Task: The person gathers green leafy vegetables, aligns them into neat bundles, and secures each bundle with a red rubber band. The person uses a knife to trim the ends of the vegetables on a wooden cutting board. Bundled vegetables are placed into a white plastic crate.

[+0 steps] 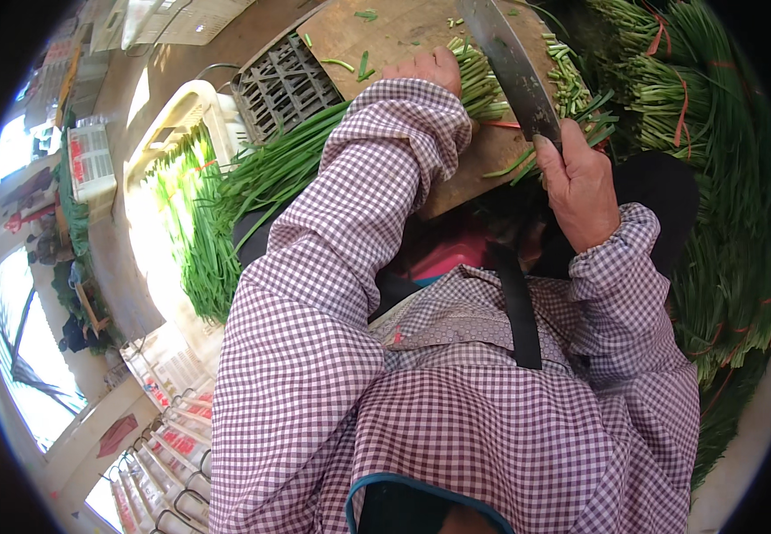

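My right hand (580, 183) grips the handle of a broad-bladed knife (515, 67), its blade pointing up and left across the board. My left hand (425, 69) presses on a bunch of green leafy stalks (285, 163), which look like garlic chives. The pale stem ends (479, 83) stick out to the right of that hand, close to the blade. Under the bunch lies a worn wooden cutting board (459, 177). Short trimmed stem pieces (564, 77) are heaped on the board's right side, beyond the knife. My sleeve hides part of the bunch.
Tied bundles of the same greens (725, 200) are piled along the right. At left, a pale plastic basket (158, 137) holds more bundles (192, 220). A dark slatted crate (288, 90) shows beneath the board's left edge. White crates with wire handles (165, 460) stand lower left.
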`<state>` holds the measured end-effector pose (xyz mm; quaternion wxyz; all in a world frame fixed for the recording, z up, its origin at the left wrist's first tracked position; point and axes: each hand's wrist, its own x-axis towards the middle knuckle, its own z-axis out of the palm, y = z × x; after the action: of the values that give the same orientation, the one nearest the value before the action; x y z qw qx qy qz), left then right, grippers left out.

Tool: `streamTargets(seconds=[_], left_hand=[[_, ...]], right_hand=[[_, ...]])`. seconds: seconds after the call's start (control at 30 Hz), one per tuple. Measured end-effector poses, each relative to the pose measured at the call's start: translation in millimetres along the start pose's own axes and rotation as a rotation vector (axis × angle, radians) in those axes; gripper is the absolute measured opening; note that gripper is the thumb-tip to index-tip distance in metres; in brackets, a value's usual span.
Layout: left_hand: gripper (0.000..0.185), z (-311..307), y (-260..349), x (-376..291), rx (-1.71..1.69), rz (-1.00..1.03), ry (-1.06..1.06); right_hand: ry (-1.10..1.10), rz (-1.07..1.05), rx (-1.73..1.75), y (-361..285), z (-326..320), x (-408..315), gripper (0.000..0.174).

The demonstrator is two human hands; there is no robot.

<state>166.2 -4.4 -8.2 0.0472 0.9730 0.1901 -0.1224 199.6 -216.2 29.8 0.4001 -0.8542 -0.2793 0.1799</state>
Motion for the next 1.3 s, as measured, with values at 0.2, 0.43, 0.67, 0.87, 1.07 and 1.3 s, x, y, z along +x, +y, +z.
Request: streamTargets(seconds=[0.2, 0.43, 0.67, 0.87, 1.07, 1.3], left_hand=[[0.062, -10.3, -16.6, 15.1, -0.163, 0.001, -0.141], [0.062, -9.3, -9.4, 2.9, -0.057, 0.025, -0.002], [0.056, -10.3, -2.9, 3.6, -0.031, 0.047, -0.051], [0.056, -6.4, -5.4, 7.9, -0.152, -0.018, -0.050], [0.069, 7.3, 2.0, 9.5, -0.156, 0.008, -0.016], [0.063, -2.7, 2.7, -12.1, -0.035, 0.051, -0.001]], right_hand=[[-0.078, -0.089, -0.127, -6.4, -3.3, 30.9, 0.027], [-0.202, 0.045, -0.071, -12.5, -7.6, 36.1, 0.025], [-0.321, 0.044, -0.276, -25.7, -6.2, 66.7, 0.030], [-0.266, -0.015, -0.281, 8.7, 22.7, 87.8, 0.034], [-0.077, -0.113, -0.427, 35.8, 45.1, 82.9, 0.030], [-0.178, -0.019, -0.358, 34.3, 40.1, 75.5, 0.031]])
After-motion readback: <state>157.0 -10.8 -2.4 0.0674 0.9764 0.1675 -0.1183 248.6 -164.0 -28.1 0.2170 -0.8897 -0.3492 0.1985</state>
